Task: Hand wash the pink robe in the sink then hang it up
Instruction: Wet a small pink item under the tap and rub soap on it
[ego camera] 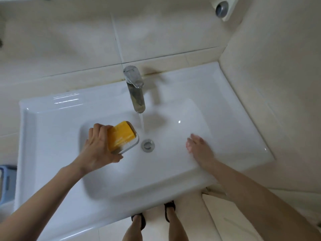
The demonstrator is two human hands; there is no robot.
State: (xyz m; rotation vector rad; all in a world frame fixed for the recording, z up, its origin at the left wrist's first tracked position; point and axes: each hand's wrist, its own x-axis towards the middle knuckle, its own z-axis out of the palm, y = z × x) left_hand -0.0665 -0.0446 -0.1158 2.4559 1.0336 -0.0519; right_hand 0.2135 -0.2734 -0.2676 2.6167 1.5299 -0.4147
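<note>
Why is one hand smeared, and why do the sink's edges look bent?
Head view: the right hand is motion-blurred, while the left hand, gripping the soap dish, looks sharper. The wide-angle lens bows the sink edges, and glare streaks sit on its back-left rim.

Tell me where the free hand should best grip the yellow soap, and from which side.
Probably pinch the yellow soap by its bare edges, coming from above on the drain side. The bar stands proud of the dish rim there, while the left hand covers its opposite side.
</note>
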